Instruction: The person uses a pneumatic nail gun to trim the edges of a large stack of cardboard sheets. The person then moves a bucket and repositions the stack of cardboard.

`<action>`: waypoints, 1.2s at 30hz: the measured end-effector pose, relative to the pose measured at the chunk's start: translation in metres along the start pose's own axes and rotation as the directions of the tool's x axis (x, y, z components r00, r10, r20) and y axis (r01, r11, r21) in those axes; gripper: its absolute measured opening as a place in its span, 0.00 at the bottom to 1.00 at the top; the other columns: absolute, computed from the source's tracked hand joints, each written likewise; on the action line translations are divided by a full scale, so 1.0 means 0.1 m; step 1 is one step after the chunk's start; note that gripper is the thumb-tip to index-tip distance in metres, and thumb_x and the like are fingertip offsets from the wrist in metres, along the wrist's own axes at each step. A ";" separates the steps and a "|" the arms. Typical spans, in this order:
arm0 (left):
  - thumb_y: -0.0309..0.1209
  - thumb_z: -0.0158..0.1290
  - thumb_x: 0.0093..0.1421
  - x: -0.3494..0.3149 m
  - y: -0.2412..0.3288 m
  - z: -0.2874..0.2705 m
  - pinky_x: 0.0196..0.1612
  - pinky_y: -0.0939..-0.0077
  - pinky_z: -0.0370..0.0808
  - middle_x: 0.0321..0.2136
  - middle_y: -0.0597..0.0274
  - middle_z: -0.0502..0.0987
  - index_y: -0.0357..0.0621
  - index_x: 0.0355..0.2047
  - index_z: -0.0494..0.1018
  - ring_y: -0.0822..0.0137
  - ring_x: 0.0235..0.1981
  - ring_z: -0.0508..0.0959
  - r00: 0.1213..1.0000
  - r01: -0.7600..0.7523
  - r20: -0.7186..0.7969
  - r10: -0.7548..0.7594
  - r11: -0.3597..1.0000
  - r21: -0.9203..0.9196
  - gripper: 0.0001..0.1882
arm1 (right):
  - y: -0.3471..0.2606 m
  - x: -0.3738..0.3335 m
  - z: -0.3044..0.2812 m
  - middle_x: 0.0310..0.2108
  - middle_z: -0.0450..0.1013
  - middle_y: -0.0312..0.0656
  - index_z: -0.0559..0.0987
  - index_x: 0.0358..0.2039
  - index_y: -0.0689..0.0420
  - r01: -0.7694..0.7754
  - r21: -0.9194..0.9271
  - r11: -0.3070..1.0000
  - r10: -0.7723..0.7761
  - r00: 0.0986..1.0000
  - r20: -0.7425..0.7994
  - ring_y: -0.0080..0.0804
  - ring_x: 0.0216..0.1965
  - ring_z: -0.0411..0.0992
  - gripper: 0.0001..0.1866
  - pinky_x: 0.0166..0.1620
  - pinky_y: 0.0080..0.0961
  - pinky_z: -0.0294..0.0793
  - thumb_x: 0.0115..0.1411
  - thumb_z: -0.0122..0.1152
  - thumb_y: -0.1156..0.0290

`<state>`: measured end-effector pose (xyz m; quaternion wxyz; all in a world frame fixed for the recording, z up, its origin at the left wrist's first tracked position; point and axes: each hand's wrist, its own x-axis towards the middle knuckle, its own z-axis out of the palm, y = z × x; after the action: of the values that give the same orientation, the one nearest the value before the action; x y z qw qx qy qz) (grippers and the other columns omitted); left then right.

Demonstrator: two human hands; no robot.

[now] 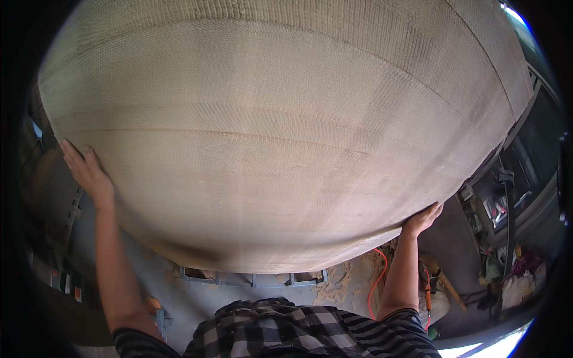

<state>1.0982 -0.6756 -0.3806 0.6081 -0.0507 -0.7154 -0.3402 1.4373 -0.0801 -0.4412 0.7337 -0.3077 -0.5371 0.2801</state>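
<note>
A huge pale beige panel point(256, 173) with a fine ribbed, rough-looking surface fills most of the view. Several darker seams or lines run across it, and its near edge bows out above my body. My left hand point(89, 176) lies flat at the panel's left edge, its fingers stretched out and the thumb apart. At the lower right edge, my right hand point(422, 219) is closed around the panel's rim; its fingertips are partly hidden there. What supports the panel's far side does not show.
Below the panel's near edge is a grey metal frame point(253, 280), with brown shavings or scraps point(340, 286) on the floor. An orange-red hose point(377, 286) runs by my right arm. Tools, bags and a wooden handle point(452, 289) lie farther right.
</note>
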 end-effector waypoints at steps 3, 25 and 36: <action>0.44 0.31 0.65 0.03 0.00 0.06 0.63 0.62 0.42 0.62 0.49 0.49 0.40 0.61 0.46 0.49 0.63 0.47 0.999 -0.035 -0.017 0.036 0.999 0.017 0.29 | 0.00 0.02 0.07 0.52 0.61 0.52 0.59 0.55 0.67 -0.032 0.007 0.999 0.031 0.999 0.003 0.39 0.50 0.62 0.31 0.53 0.29 0.59 0.64 0.37 0.51; 0.41 0.36 0.61 0.04 -0.09 0.05 0.63 0.59 0.38 0.63 0.47 0.42 0.39 0.62 0.42 0.48 0.64 0.43 0.997 -0.016 0.077 0.005 0.989 0.145 0.33 | 0.40 -0.13 -0.03 0.53 0.61 0.50 0.65 0.50 0.66 -0.348 0.282 0.894 0.318 0.937 0.148 0.41 0.50 0.62 0.26 0.54 0.34 0.61 0.65 0.31 0.57; 0.44 0.39 0.60 -0.62 -0.65 -0.31 0.63 0.58 0.37 0.63 0.46 0.41 0.39 0.62 0.40 0.47 0.64 0.40 0.940 0.308 0.166 -0.298 0.951 -0.038 0.36 | 0.61 -0.16 -0.07 0.60 0.51 0.54 0.56 0.58 0.66 -0.101 -0.334 0.937 0.129 0.990 0.063 0.45 0.61 0.51 0.30 0.62 0.32 0.49 0.64 0.25 0.56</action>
<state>1.1084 -0.7214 -0.4636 0.4879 0.0142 -0.7495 -0.4472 1.4351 -0.0529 -0.4986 0.6312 -0.4449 -0.5877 0.2413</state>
